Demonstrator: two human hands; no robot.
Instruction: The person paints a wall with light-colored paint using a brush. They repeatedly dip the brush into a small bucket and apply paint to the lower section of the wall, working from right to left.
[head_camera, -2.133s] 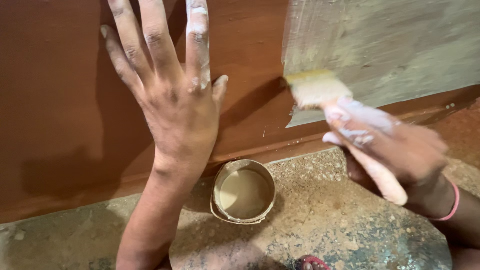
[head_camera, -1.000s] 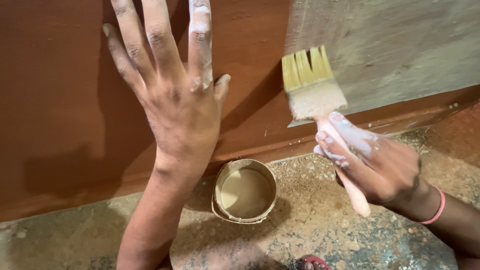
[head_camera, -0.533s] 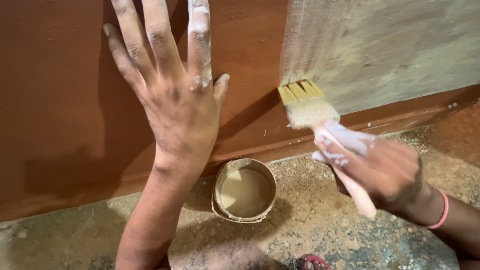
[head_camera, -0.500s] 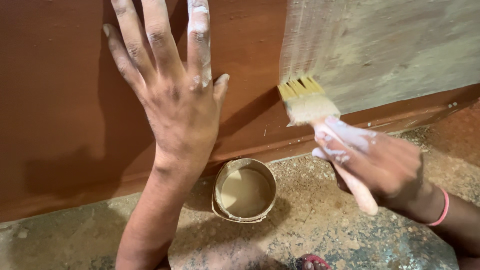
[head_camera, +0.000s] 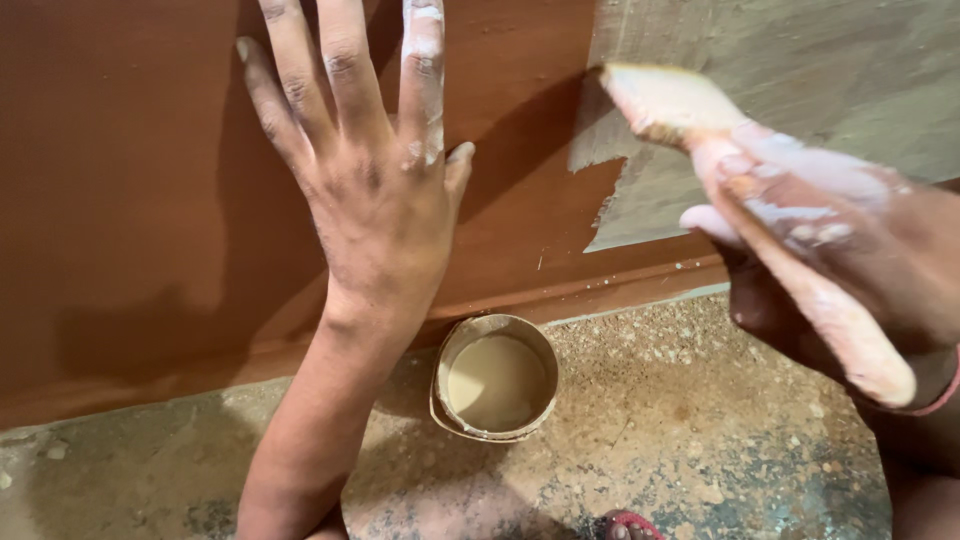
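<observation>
My left hand (head_camera: 365, 175) lies flat with spread fingers on a reddish-brown wooden panel (head_camera: 140, 200), its fingers smeared with pale paint. My right hand (head_camera: 830, 250), also paint-stained, grips the handle of a flat paintbrush (head_camera: 665, 100). The brush bristles touch the panel at the edge of a grey-beige painted patch (head_camera: 780, 70) on the upper right. A small round can of beige paint (head_camera: 497, 377) stands on the floor just below my left wrist.
The floor (head_camera: 680, 420) is rough speckled concrete with paint stains. A narrow ledge of the panel (head_camera: 600, 285) runs along its bottom edge above the floor. A pink band circles my right wrist (head_camera: 940, 395).
The brush has swung up and left along the edge of the painted patch, and my right hand has come closer to the camera. My left hand stays pressed on the panel.
</observation>
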